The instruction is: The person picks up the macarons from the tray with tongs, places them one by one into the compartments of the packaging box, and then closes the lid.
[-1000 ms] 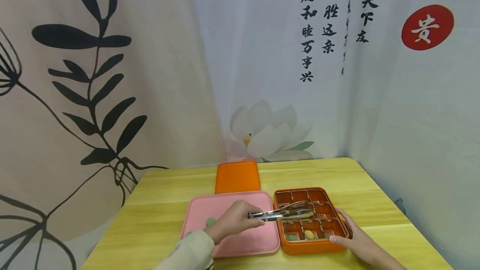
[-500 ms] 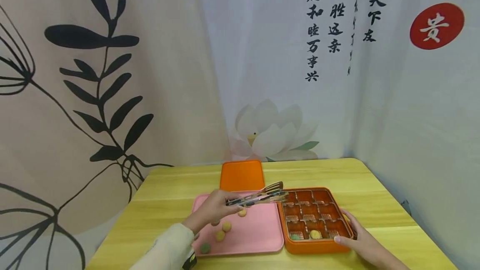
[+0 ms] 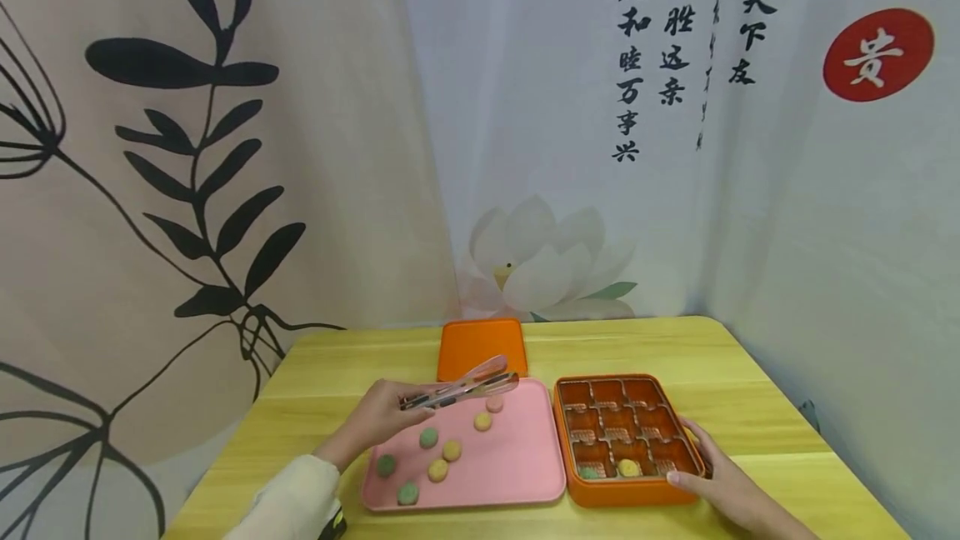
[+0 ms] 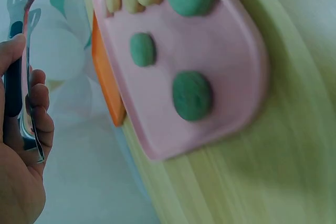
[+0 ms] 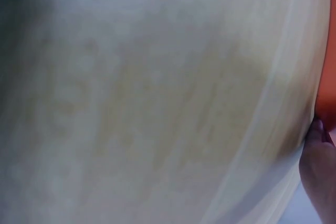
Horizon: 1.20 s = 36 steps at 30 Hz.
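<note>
Holding of Tongs (image 3: 453,392) over a Pink Tray (image 3: 513,467)

Left hand (image 3: 378,417): tongs grasped, thumb on one arm and fingers wrapped about the other; tips parted, nothing seen between them.

Right hand (image 3: 716,482): partitioned box (image 3: 622,493) gripped at its near right corner, thumb laid on the front edge, fingers at the outer side. In the right wrist view only part of this hand was shown.

Tray: set on the desk (image 3: 712,357), just left of the box. Three green rounds (image 3: 428,437), three yellow rounds (image 3: 452,450) and one pink round (image 3: 494,403) were borne on it; the pink one was placed at the far edge, near the tong tips. Contact could not be told.

Box: nine compartments. A green piece (image 3: 588,472) was seen in the front left one, a yellow piece (image 3: 628,468) in the front middle.

Orange panel (image 3: 472,344): laid flat behind the tray.

Risks, as judged: a round could be rolled or knocked off the far rim if approached with the tips aslant; a smooth piece could be dropped if pinched off-centre, or crushed if squeezed hard; neighbouring yellow rounds could be jostled by wide tips; the box could be shifted if the corner grip were loosened.
</note>
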Each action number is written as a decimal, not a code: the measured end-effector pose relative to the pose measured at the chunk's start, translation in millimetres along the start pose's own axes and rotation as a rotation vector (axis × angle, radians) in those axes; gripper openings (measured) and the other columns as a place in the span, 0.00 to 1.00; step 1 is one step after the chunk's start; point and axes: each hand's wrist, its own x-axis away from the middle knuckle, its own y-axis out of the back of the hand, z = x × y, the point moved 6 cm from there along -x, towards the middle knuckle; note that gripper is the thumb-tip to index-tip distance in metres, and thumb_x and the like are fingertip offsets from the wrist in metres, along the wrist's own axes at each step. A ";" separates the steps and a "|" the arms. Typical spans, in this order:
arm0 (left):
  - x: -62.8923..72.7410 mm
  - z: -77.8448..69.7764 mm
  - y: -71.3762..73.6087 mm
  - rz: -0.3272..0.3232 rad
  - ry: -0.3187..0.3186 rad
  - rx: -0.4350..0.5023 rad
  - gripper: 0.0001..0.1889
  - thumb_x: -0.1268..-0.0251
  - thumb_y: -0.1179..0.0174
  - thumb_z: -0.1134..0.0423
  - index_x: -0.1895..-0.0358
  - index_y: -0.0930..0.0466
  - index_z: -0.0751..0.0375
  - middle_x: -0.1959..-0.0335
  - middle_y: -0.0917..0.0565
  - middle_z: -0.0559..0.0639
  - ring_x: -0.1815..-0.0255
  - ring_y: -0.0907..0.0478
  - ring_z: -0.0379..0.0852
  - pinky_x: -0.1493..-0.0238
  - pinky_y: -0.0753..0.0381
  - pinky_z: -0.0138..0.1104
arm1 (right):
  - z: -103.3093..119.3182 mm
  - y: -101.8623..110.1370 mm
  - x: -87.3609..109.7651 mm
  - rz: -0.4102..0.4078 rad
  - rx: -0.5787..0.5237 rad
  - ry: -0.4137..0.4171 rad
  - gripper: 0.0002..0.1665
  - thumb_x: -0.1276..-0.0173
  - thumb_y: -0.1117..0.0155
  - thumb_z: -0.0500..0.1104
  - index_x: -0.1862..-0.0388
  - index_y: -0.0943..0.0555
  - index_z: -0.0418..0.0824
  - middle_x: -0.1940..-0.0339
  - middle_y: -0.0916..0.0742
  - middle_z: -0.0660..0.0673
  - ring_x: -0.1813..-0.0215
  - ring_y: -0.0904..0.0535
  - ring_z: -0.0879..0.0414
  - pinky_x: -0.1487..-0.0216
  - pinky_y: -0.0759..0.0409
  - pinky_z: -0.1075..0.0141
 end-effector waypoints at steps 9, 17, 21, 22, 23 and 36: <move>16.3 25.1 7.2 0.000 0.016 -0.049 0.11 0.38 0.30 0.57 0.54 0.12 0.55 0.74 0.19 0.40 0.78 0.31 0.35 0.77 0.31 0.29 | -0.6 0.2 0.6 0.006 -0.010 -0.008 0.54 0.28 0.37 0.47 0.20 0.63 0.41 0.28 0.45 0.18 0.33 0.35 0.27 0.45 0.26 0.41; 28.8 48.2 3.1 0.044 0.117 -0.017 0.13 0.40 0.29 0.57 0.55 0.12 0.58 0.79 0.22 0.40 0.80 0.32 0.35 0.82 0.33 0.27 | -1.6 0.6 0.4 0.000 -0.021 -0.009 0.54 0.28 0.37 0.46 0.19 0.63 0.41 0.28 0.44 0.18 0.34 0.34 0.28 0.45 0.25 0.41; 33.6 55.3 -2.8 0.057 0.141 0.003 0.12 0.40 0.30 0.58 0.55 0.12 0.57 0.78 0.20 0.40 0.81 0.31 0.34 0.82 0.32 0.27 | -2.5 0.2 -0.1 -0.003 -0.032 0.000 0.54 0.28 0.37 0.46 0.20 0.62 0.41 0.28 0.43 0.18 0.34 0.32 0.29 0.44 0.26 0.41; 34.9 55.8 -4.0 0.059 0.139 0.007 0.12 0.40 0.30 0.58 0.55 0.12 0.58 0.78 0.20 0.40 0.80 0.30 0.35 0.82 0.31 0.27 | -2.2 -0.2 -0.4 0.001 -0.039 0.004 0.54 0.28 0.37 0.46 0.20 0.63 0.40 0.28 0.43 0.18 0.34 0.32 0.30 0.44 0.26 0.42; 35.8 56.5 -5.2 0.060 0.136 0.012 0.12 0.40 0.30 0.58 0.56 0.12 0.58 0.77 0.19 0.40 0.80 0.30 0.35 0.81 0.30 0.28 | -1.9 -0.7 -0.5 0.004 -0.045 0.008 0.54 0.28 0.37 0.45 0.20 0.63 0.40 0.28 0.43 0.18 0.34 0.32 0.30 0.43 0.26 0.42; 43.6 58.6 -19.7 0.099 0.131 0.033 0.12 0.42 0.29 0.60 0.55 0.12 0.59 0.75 0.18 0.40 0.80 0.27 0.36 0.81 0.27 0.29 | 0.7 -0.4 1.6 -0.006 -0.006 0.011 0.54 0.28 0.37 0.47 0.19 0.63 0.41 0.27 0.44 0.19 0.33 0.36 0.26 0.44 0.27 0.39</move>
